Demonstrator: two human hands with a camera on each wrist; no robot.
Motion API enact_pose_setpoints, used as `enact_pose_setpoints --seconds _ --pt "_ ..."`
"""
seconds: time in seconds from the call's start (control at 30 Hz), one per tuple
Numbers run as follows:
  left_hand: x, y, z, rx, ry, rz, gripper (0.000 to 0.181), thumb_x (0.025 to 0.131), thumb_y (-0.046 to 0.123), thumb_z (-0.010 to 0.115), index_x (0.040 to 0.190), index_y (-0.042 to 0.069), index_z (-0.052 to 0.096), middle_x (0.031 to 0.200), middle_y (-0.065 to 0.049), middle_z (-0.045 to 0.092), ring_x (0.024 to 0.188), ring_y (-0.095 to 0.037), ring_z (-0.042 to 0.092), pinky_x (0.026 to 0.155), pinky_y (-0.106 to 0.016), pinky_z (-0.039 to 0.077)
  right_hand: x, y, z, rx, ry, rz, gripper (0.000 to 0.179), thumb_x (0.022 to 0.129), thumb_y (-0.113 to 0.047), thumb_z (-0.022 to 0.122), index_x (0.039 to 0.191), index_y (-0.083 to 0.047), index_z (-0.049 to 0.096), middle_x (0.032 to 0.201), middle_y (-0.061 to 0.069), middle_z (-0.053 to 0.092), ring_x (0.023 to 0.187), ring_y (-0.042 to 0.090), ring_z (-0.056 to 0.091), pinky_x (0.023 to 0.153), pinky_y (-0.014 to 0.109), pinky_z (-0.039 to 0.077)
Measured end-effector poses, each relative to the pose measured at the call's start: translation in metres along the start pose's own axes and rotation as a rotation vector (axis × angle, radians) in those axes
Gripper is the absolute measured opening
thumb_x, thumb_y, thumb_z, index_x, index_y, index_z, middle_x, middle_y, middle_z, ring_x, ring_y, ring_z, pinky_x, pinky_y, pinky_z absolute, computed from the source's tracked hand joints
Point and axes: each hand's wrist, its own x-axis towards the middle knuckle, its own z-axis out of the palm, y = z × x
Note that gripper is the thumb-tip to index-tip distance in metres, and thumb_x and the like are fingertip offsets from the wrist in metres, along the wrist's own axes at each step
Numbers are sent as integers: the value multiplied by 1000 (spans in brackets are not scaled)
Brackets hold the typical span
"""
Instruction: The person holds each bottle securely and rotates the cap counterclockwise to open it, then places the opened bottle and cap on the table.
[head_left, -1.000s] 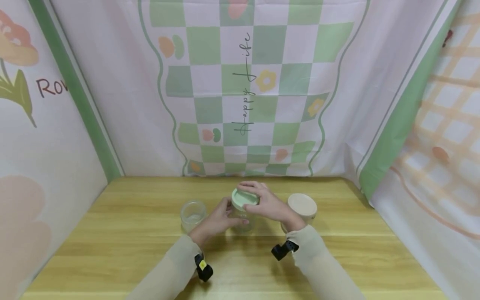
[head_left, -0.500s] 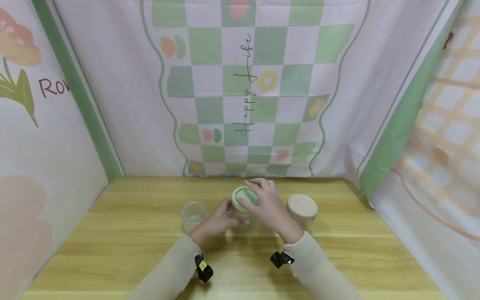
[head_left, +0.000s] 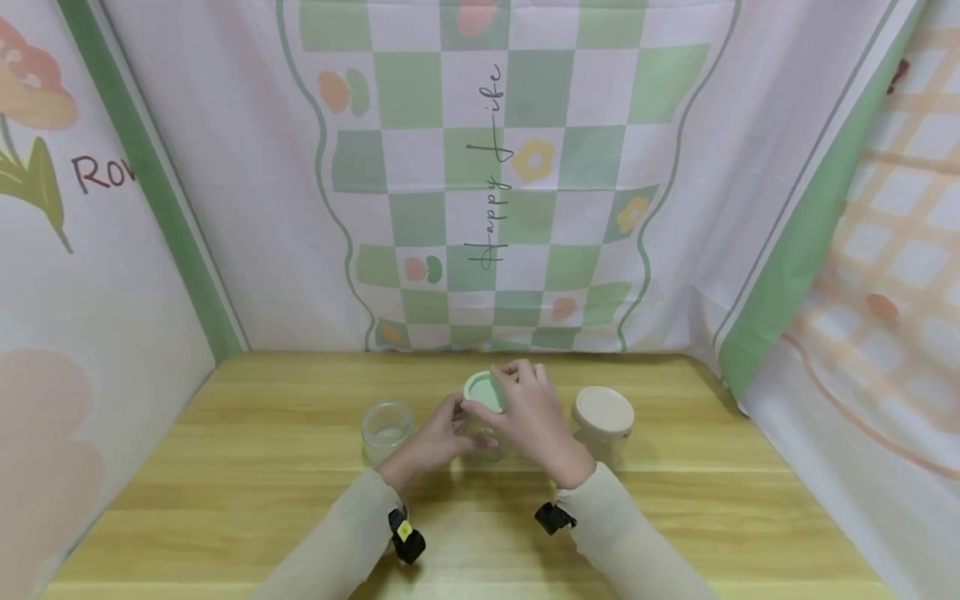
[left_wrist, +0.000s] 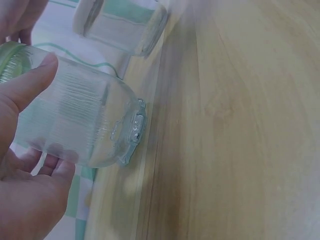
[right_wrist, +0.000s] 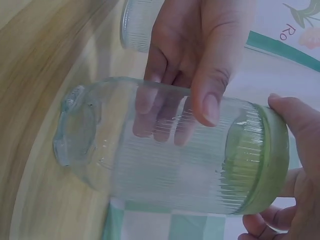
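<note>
A clear ribbed glass jar (right_wrist: 165, 175) stands upright on the table in the middle of the head view. Its pale green lid (head_left: 482, 390) sits on the mouth. My left hand (head_left: 433, 440) grips the jar's side, thumb on the near face and fingers round the far side, as the left wrist view also shows. Up at the rim, my right hand (head_left: 534, 415) holds the lid by its edge, thumb at the front and fingers behind. In the right wrist view the green lid's band lies between that thumb and the fingers. The jar looks empty through the glass.
To the left is a lidless glass jar (head_left: 387, 427), close by my left wrist. A jar with a cream lid (head_left: 604, 411) stands right of my right hand. The wooden table (head_left: 480, 533) ends at a patterned cloth (head_left: 487, 208) behind; more cloth hangs on both sides.
My right hand has turned on the green lid: the thumb shifted left, the fingers right, and the wrist swung slightly left. The left hand and jar have stayed in place.
</note>
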Motion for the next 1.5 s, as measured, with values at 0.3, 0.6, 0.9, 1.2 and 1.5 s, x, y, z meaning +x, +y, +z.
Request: enact_pose_setpoints --seconds 0.3,0.6,0.9,1.2,1.5 --pt "2 -3 -1 2 0 3 87 80 44 84 145 12 36 149 -11 39 144 -44 26 115 -64 23 -2 6 2 92 4 -8 69 85 -50 77 130 0 65 122 20 58 102 33 49 75 38 46" --pt "1 -2 -1 -13 -22 34 78 87 30 81 148 11 34 147 -9 40 144 -37 28 118 -59 21 2 21 3 303 -98 59 68 83 -45 82 136 -8 63 128 11 54 113 30 44 75 36 49" --pt "2 -3 -2 -18 -28 29 80 88 28 80 149 10 32 148 -11 39 144 -40 27 118 -59 21 9 34 0 527 -252 70 65 85 -39 81 140 -11 60 136 7 49 118 30 41 84 42 50" --pt "4 -6 -2 -9 -30 56 81 89 28 80 150 7 31 148 -13 40 142 -37 32 117 -57 24 9 43 0 651 -361 47 63 91 -27 75 147 -11 51 148 5 43 123 30 42 92 44 47" --pt "2 -3 -2 10 -22 71 79 88 24 80 149 4 33 146 -15 42 141 -39 34 116 -59 25 10 46 -3 633 -349 -19 66 90 -30 74 149 -14 49 150 9 43 130 33 40 99 60 42"
